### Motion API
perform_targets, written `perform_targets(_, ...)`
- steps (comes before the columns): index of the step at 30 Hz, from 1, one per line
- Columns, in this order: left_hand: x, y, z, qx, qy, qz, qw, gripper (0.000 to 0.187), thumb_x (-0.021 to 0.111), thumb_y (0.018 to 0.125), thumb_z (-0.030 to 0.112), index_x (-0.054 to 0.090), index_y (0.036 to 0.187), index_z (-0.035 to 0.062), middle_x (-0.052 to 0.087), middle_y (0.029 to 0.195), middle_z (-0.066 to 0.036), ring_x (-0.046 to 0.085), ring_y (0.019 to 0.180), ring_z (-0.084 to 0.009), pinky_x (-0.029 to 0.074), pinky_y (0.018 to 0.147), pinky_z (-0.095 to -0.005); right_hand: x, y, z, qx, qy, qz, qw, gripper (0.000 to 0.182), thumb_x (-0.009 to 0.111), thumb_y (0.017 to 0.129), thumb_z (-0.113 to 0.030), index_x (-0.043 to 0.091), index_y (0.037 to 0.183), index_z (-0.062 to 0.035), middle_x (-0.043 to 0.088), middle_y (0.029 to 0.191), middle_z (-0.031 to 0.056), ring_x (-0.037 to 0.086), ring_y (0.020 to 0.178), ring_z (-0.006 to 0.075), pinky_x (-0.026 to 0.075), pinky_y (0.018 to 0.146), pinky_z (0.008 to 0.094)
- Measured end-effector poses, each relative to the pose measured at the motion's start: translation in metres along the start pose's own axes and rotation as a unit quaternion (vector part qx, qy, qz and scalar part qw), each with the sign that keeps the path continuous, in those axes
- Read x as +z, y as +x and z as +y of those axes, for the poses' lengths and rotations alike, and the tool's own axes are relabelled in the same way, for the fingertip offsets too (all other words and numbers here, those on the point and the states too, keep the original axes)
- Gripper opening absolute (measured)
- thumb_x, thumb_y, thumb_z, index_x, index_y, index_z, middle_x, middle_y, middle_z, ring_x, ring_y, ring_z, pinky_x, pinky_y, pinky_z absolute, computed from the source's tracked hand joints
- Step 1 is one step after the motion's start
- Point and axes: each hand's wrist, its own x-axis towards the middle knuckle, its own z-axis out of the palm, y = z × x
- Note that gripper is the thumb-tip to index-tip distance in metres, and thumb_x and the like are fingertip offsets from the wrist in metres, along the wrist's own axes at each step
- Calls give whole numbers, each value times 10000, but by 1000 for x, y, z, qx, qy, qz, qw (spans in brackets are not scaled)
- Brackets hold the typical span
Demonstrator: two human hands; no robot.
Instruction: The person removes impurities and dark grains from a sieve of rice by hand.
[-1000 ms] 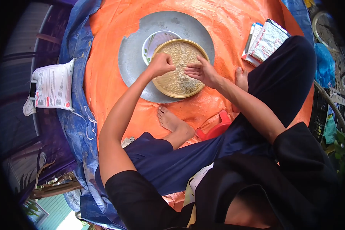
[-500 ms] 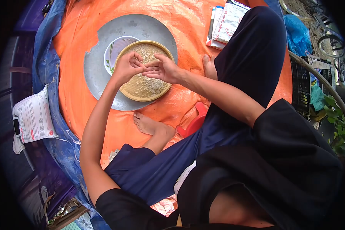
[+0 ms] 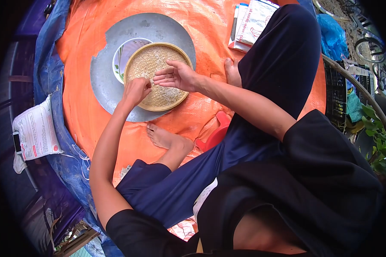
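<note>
A round shallow basket with a yellow rim (image 3: 182,46), full of pale tan grain (image 3: 152,60), rests partly on a white bowl with a leaf pattern (image 3: 119,58). Both sit on a wide grey metal tray (image 3: 105,92). Over the lower left rim of the basket, my left hand (image 3: 136,91) has its fingers curled together; whatever they may pinch is hidden. My right hand (image 3: 178,77) hovers over the grain at the right side, fingers stretched out and palm turned toward the left hand. No object shows in the right hand.
An orange tarp (image 3: 83,25) with a blue edge lies under everything. Printed packets (image 3: 255,21) lie at the upper right, and a red plastic piece (image 3: 218,132) is near my legs. A white printed sack (image 3: 37,130) stands left; a black crate (image 3: 335,88) is right.
My left hand has moved down and left, away from my right hand, and turned over. The two hands, whose fingertips met over the basket, are now apart. My right hand has stayed nearly in place.
</note>
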Motion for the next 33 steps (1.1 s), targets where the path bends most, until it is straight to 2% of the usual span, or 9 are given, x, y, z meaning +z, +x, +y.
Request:
perform_targets(9, 11, -6, -3, 12, 31, 10, 999, 179, 742, 714, 110, 684, 866, 37, 653, 829, -121, 655, 772, -312, 512, 686, -410, 7, -4, -1, 8, 1, -15, 1000, 639, 403, 978, -478, 509, 1227, 101, 609, 1184, 238, 621, 1098, 280, 516, 958, 326)
perform_targets(18, 20, -4, -1, -13, 17, 46, 999, 144, 739, 716, 126, 684, 802, 24, 651, 793, -104, 652, 729, -307, 511, 655, -412, 7, -6, -2, 12, -8, -14, 1000, 634, 407, 975, -480, 527, 1215, 95, 612, 1185, 233, 620, 1099, 274, 513, 960, 320)
perform_targets(21, 22, -4, 2, -9, 41, 56, 998, 80, 674, 766, 132, 694, 809, 67, 650, 807, -100, 654, 748, -312, 516, 671, -435, 8, -6, -2, 11, -8, -14, 1000, 635, 410, 972, -482, 529, 1214, 93, 615, 1180, 230, 621, 1098, 271, 514, 958, 317)
perform_targets(24, 31, -4, 2, 26, 94, 96, 991, 114, 675, 763, 136, 676, 767, 21, 646, 787, -107, 654, 733, -309, 517, 650, -417, 8, -7, -2, 7, -11, -16, 1000, 641, 418, 968, -487, 525, 1219, 93, 614, 1182, 229, 623, 1093, 269, 514, 957, 314)
perform_targets(27, 42, 0, -2, 93, 156, 115, 977, 109, 625, 778, 111, 668, 719, 30, 649, 791, -110, 659, 732, -298, 528, 648, -410, 8, -7, -1, 4, -15, -13, 1000, 648, 423, 964, -490, 514, 1229, 94, 611, 1186, 229, 626, 1087, 271, 517, 952, 312)
perform_targets(30, 44, -1, -2, 136, 213, 102, 962, 103, 595, 764, 83, 672, 700, 56, 661, 783, -114, 671, 729, -259, 530, 628, -394, 8, -7, -2, 5, -19, -27, 999, 668, 437, 956, -500, 501, 1243, 99, 599, 1204, 234, 610, 1113, 273, 500, 978, 321)
perform_targets(33, 39, 0, 3, 162, 298, 41, 940, 90, 592, 745, 81, 667, 695, 71, 663, 756, -106, 677, 726, -217, 524, 610, -372, 11, -9, -2, 6, -30, -13, 999, 691, 449, 945, -516, 494, 1251, 102, 587, 1221, 240, 584, 1153, 275, 468, 1018, 334)
